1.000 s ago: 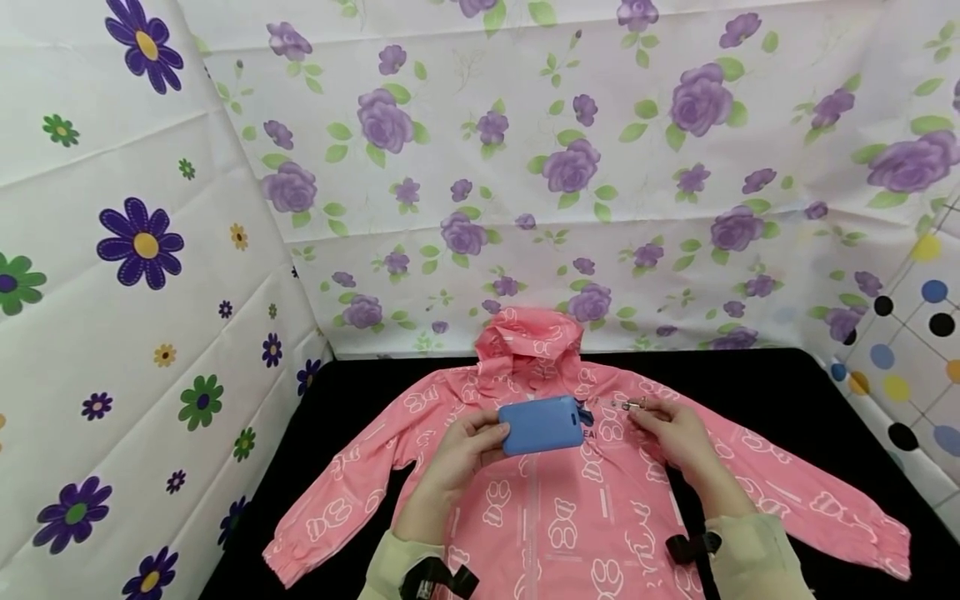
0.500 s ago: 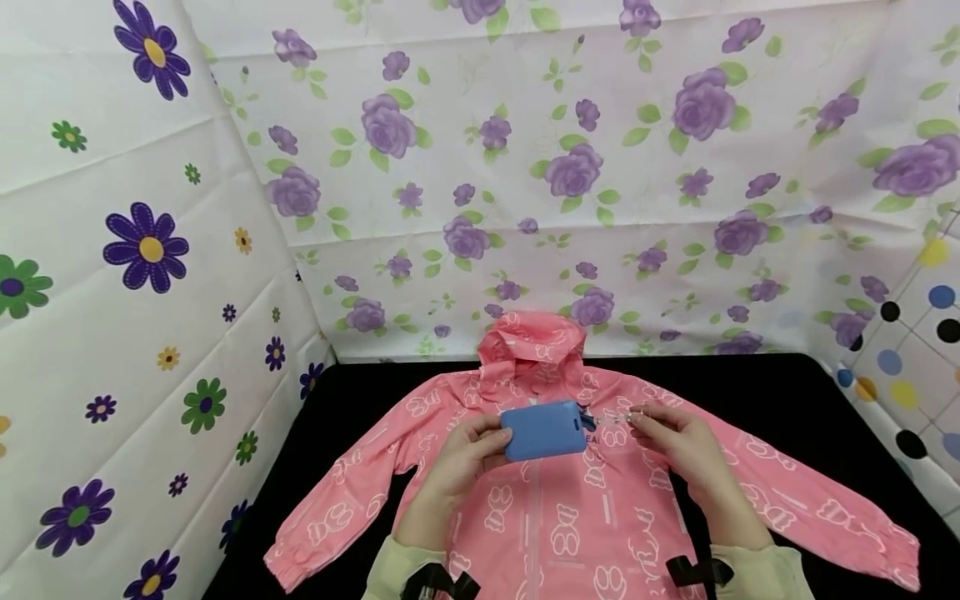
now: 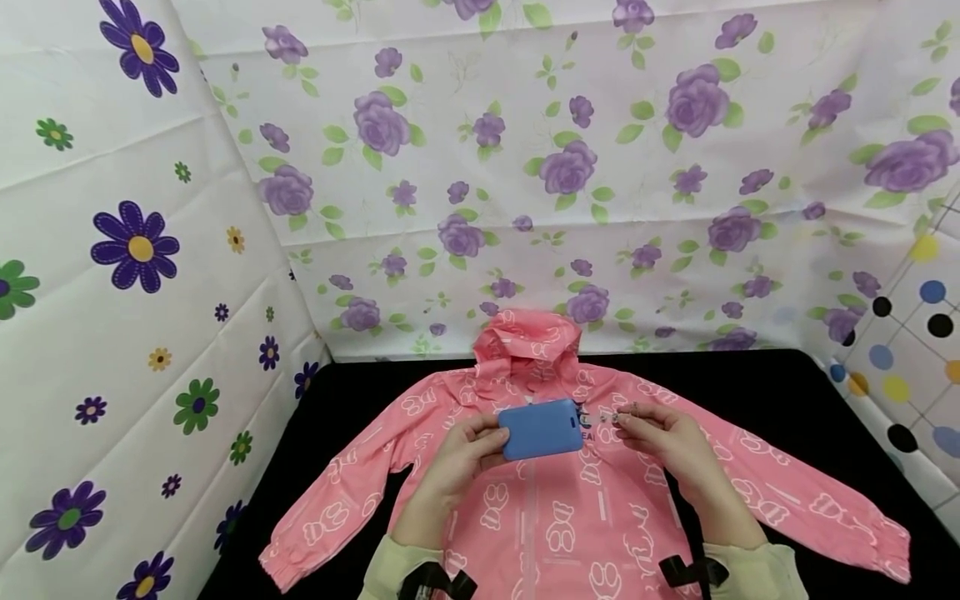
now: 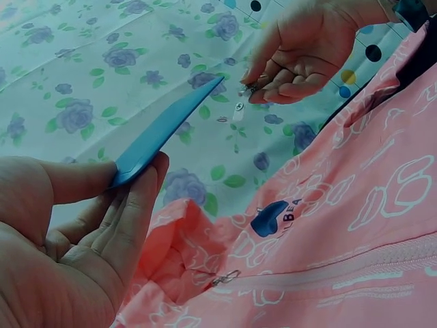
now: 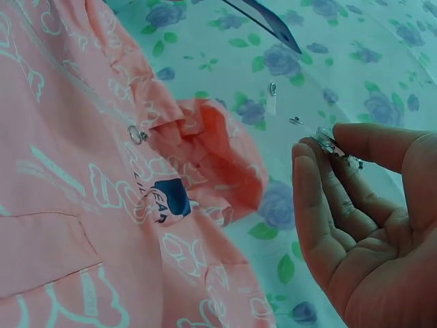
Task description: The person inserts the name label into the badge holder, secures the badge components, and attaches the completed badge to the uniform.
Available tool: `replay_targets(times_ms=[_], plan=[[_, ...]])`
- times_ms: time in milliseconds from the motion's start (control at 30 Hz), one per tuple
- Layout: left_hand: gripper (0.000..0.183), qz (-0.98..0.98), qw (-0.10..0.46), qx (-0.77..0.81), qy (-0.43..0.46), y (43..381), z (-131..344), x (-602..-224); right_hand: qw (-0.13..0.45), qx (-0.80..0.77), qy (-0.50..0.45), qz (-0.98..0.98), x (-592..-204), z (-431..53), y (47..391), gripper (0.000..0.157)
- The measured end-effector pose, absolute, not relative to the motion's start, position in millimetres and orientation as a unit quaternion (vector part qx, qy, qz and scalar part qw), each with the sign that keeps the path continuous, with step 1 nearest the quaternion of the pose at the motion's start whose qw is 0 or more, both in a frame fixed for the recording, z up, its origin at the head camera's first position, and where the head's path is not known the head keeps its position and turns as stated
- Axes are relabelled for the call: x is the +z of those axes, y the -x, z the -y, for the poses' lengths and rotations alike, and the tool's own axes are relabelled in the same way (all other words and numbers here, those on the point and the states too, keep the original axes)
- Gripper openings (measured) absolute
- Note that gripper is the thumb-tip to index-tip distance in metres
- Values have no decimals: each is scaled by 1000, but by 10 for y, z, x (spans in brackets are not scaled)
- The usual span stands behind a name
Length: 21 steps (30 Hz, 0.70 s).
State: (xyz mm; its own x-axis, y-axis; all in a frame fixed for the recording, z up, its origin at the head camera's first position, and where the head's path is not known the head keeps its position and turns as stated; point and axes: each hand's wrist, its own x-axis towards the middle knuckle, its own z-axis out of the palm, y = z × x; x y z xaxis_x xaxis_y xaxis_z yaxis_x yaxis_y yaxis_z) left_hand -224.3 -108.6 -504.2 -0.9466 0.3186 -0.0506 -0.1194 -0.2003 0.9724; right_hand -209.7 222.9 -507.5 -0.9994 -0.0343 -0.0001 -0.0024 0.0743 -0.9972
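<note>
My left hand (image 3: 459,462) pinches a flat blue badge holder (image 3: 542,429) by its left end, thumb on one face and fingers on the other. A small slot shows near the holder's right end. To the right, my right hand (image 3: 669,440) pinches a small metal badge clip (image 5: 329,142) between thumb and fingertips. From the clip extends a short clear strap (image 4: 238,111) with a metal snap, its free end pointing toward the holder. In the left wrist view, a gap shows between strap and holder. Both hands are above a pink hooded jacket (image 3: 502,533).
The jacket lies face up with its sleeves spread on a black tabletop (image 3: 360,375). A zipper pull (image 4: 225,278) shows at its collar, beside a dark blue chest print (image 4: 270,219). Flower-patterned sheets (image 3: 450,192) stand behind and on the left; a dotted sheet (image 3: 922,350) is on the right.
My right hand has moved slightly left with the badge clip, bringing the strap closer to the holder. The left hand and the holder have stayed nearly still.
</note>
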Motion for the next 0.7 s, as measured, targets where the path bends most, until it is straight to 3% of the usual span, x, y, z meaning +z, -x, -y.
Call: replay_targets(times_ms=[700], plan=[[31,-622,151,763,-88,2234,1064,-5058,15,-686,25,-727,-5018,-2138,2047,42]])
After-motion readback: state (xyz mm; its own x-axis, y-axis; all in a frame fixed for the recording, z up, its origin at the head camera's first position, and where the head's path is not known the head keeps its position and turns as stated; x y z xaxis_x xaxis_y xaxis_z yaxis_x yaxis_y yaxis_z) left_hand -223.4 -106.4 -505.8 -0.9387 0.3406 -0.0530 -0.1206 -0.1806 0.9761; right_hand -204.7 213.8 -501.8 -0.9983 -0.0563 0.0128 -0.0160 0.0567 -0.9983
